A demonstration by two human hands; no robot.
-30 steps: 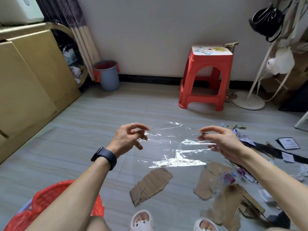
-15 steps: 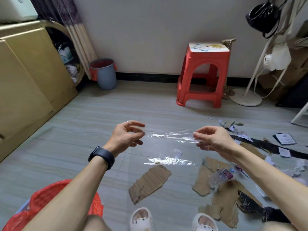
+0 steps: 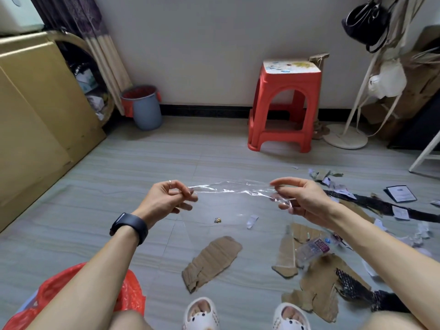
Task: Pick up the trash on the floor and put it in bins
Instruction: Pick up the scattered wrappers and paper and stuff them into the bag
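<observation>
A clear plastic film (image 3: 232,190) is stretched in the air between my hands, bunched into a narrow band. My left hand (image 3: 166,201) pinches its left end and my right hand (image 3: 300,198) pinches its right end. Below them, trash lies on the floor: a torn cardboard piece (image 3: 212,260), more cardboard (image 3: 319,294), a crushed plastic bottle (image 3: 314,248), paper scraps (image 3: 252,220) and a black strip (image 3: 381,207). A bin lined with a red bag (image 3: 128,294) sits by my left leg. A grey bin with a red liner (image 3: 142,106) stands by the far wall.
A red plastic stool (image 3: 283,103) stands against the wall ahead. A gold cabinet (image 3: 35,120) runs along the left. A white coat stand base (image 3: 345,139) and hanging bags fill the right corner. My feet in white slippers (image 3: 202,315) are at the bottom.
The film has been gathered from a wide hanging sheet into a narrow band between my hands. My hands have moved slightly further apart.
</observation>
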